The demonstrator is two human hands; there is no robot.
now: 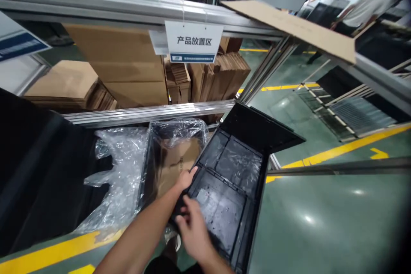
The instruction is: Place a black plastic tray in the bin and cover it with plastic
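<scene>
- Right hand (192,229) grips the near edge of the black tray (229,188).
- Left hand (186,178) holds its left rim.
- Left: plastic-lined bin (170,154) with cardboard, crumpled plastic film (123,171).
- Beyond: rail (150,113), stacked cartons (128,68), sign (193,43).

crate (231,180) right of lined bin (175,154)

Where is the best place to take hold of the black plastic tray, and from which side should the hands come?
Probably by its raised rim. The black plastic tray is broad, flat and tilted, so its ribbed panels give nothing to pinch. The left hand already grips the near-left edge; the right hand is at the near end. Coming from the near-left side looks best, as the clear plastic bag lies beyond.
</scene>
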